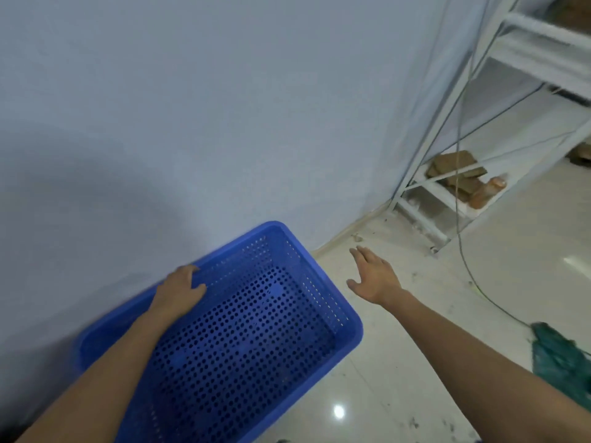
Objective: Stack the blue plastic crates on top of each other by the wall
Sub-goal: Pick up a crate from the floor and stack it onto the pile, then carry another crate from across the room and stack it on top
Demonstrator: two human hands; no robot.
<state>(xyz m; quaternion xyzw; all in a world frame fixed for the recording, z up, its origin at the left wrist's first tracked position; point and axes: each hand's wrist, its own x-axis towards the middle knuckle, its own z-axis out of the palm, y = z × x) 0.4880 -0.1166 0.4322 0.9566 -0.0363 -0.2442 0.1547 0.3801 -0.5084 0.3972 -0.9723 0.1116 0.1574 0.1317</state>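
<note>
A blue perforated plastic crate (332, 302) sits against the pale wall (208, 107), open side up, and fills the lower middle of the view. My left hand (179, 290) grips the crate's far long rim, the one next to the wall, with fingers curled over the edge. My right hand (374, 276) hovers to the right of the crate above the floor, fingers spread, holding nothing and not touching the crate. Through the holes a second blue surface shows below, but I cannot tell whether it is another crate.
A white metal shelf rack (499, 129) stands in the right corner with brown packages and a bottle (487, 191) on its low shelf. A cable (470, 266) trails across the glossy tiled floor (479, 298). A green cloth (559, 359) lies at the right edge.
</note>
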